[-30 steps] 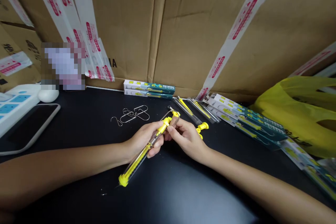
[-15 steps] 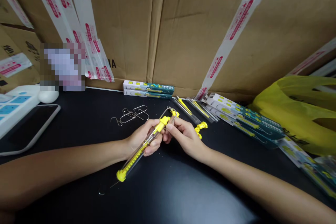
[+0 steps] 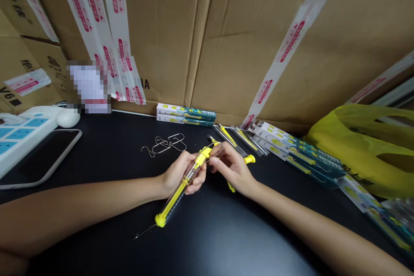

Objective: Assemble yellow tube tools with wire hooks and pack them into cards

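Observation:
My left hand (image 3: pixel 177 176) is closed around a clear tubular spring scale (image 3: pixel 173 201) with yellow ends, held tilted above the dark table. A thin metal hook (image 3: pixel 144 232) sticks out of its lower end. At the upper end, the fingers of my right hand (image 3: pixel 233 169) pinch a bent wire hook (image 3: pixel 221 150) beside the yellow cap (image 3: pixel 203 153); exactly how the two join is hidden. Close behind my right hand lie loose yellow plastic parts (image 3: pixel 249 159). Several wire hooks (image 3: pixel 161 145) rest on the table beyond my left hand.
Clear tubes with springs and yellow rods (image 3: pixel 231 136) lie at the back. Printed boxes (image 3: pixel 186 114) stand against the cardboard (image 3: pixel 258 51), with more boxes (image 3: pixel 300 151) to the right near a yellow bag (image 3: pixel 349 138). A phone (image 3: pixel 42 155) and power strip (image 3: pixel 24 123) sit left.
The spring scale has turned about its length, and its lower end now sits slightly farther right. My right fingers have shifted on the wire hook. The whole view has moved a little.

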Motion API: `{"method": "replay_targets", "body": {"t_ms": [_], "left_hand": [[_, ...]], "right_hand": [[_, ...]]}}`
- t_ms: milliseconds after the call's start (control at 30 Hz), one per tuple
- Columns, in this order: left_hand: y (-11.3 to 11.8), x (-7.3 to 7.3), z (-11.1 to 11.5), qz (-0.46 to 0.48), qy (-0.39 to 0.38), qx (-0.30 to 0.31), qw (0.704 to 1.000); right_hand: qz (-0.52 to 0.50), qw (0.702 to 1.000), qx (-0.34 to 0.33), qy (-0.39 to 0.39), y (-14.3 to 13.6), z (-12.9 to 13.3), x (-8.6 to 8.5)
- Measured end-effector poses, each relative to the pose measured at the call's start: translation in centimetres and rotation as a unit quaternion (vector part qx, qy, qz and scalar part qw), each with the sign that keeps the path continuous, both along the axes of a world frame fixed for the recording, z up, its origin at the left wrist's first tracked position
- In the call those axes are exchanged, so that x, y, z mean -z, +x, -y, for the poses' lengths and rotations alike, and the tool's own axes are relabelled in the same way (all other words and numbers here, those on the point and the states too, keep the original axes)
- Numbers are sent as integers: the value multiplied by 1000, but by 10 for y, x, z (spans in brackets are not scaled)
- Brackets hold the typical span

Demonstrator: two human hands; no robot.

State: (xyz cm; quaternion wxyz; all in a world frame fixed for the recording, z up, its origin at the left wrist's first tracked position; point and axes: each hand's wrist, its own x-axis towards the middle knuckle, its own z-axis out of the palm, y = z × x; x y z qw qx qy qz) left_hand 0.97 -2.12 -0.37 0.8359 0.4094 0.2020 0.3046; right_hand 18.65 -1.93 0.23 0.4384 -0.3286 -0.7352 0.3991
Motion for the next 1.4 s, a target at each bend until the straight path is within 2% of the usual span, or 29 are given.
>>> {"method": "replay_targets", "body": {"t_ms": [100, 200, 300, 433, 533, 667, 967, 1200, 1400], "left_hand": [[0, 0, 3, -6, 21, -22, 1000], [1, -2, 6, -18, 50, -58, 997], [1, -1, 8, -23, 100, -72, 992], [0, 0, 10, -27, 152, -58, 986], [-1, -1, 11, -45, 167, -57, 983], [0, -1, 12, -63, 175, -59, 981], [1, 2, 9, -68, 153, -47, 985], [0, 2, 8, -62, 143, -45, 987], [1, 0, 8, -61, 141, -49, 987]], "right_hand": [[-43, 999, 5, 20, 5, 4, -6], [-26, 999, -13, 29, 6, 9, -12], [-3, 999, -14, -38, 4, 14, -12], [-24, 989, -44, -138, -1, 15, -6], [-50, 979, -73, -184, -2, 13, -2], [-96, 967, -63, -229, 0, 10, -1], [-118, 961, -72, -241, 0, 10, 0], [-93, 973, -49, -205, 0, 11, 1], [-39, 985, -72, -150, -1, 11, -2]]}}
